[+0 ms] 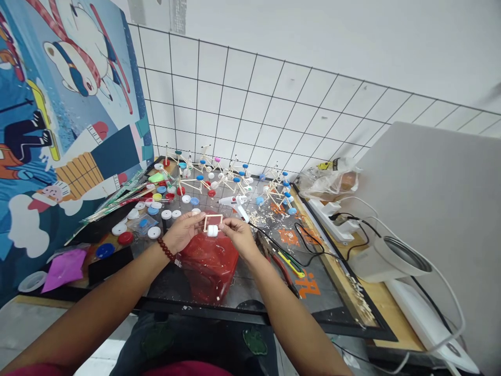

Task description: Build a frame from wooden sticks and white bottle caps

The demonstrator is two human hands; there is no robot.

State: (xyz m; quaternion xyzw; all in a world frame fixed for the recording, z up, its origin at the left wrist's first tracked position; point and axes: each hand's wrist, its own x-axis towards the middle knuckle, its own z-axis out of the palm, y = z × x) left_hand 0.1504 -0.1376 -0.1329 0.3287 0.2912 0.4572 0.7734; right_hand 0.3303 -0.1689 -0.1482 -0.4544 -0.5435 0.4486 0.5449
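Between my two hands is a small wooden stick frame [213,215] with a white round piece [212,230] at its lower edge. My left hand [187,230] pinches the frame's left side. The right side is pinched by my right hand [238,235], close to the white piece. Below them lies a red plastic-wrapped block [209,266]. A white glue gun [237,204] rests just beyond my right hand. Stick models with blue, red and white caps [237,179] stand along the back of the table.
Loose caps [154,232] and a pink packet [66,267] lie at the left. Pliers [276,258], a yellow-green cutter [290,264] and black cable are on the right, near a power strip [332,219] and a white cylinder [387,258]. Wood scraps litter the mat.
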